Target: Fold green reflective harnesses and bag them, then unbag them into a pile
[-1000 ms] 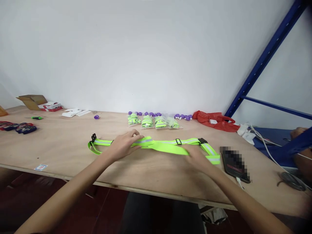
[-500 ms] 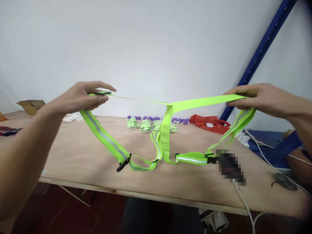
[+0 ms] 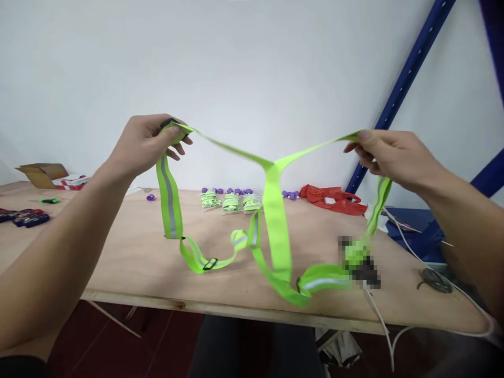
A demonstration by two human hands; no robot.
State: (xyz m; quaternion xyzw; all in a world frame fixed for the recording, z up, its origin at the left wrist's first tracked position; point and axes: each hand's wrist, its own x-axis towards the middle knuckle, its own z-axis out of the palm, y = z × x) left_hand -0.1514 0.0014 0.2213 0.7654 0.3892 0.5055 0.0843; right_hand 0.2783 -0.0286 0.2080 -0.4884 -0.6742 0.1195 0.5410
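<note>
A neon-green reflective strap vest with silver stripes hangs spread out above the table between my two hands. My left hand pinches one shoulder strap beside a black plastic slider, thumb toward me. My right hand grips the other shoulder strap between thumb and fingers. The two straps meet in a Y at the middle, and a wide band drops from there. Below, the waist band loops loosely, with a black adjuster buckle on its left part. Its right end overlaps a pixelated dark patch.
Several bagged green reflective bundles and purple pieces line the table's back. A red plastic bag lies to their right. An open cardboard box stands at left. White cables cross the right side near a blue post.
Both hands have turned, bringing their thumbs toward me, and the shoulder straps now form a clear Y. The lower straps have swung and twisted. The view has shifted slightly right.
</note>
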